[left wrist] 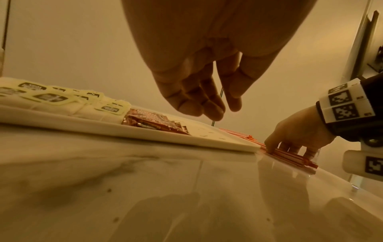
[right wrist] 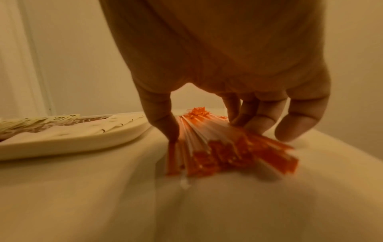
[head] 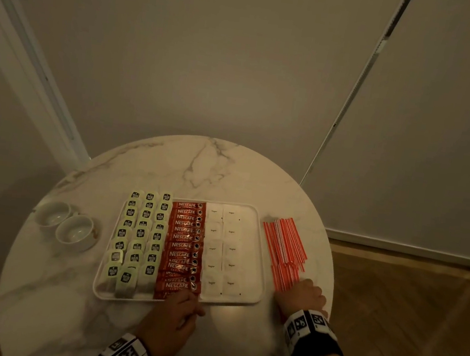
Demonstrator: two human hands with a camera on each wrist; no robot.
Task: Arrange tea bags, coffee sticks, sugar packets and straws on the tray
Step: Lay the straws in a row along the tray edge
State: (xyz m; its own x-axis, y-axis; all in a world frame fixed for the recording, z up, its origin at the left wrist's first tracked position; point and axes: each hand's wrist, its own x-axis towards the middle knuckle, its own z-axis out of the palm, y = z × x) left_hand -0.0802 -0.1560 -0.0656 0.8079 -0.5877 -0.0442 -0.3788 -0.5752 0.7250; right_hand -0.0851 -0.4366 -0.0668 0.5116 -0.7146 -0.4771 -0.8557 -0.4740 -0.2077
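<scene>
Right hand (right wrist: pixel 217 68) gathering straws (head: pixel 284 244); left hand (head: pixel 173 316) idle at tray (head: pixel 259 270) edge.

Right thumb (right wrist: pixel 163 124) on one side of the bundle's near end, fingers (right wrist: pixel 259 121) curled over the other: a closing pinch, bundle not yet lifted, ends fanned on the table (head: pixel 200 161). Probably squaring them so they move as one lot. Straws lie just right of the tray, off it, so that's the last item to place. Left hand hovers over the tray's near rim by the coffee sticks (head: pixel 184 246), fingers loosely bent, holding nothing, likely ready to steady the tray. Tea bags (head: pixel 139 234) left, sugar packets (head: pixel 222 251) right of the sticks, all in rows. Two cups (head: pixel 65 222) sit left of the tray.
</scene>
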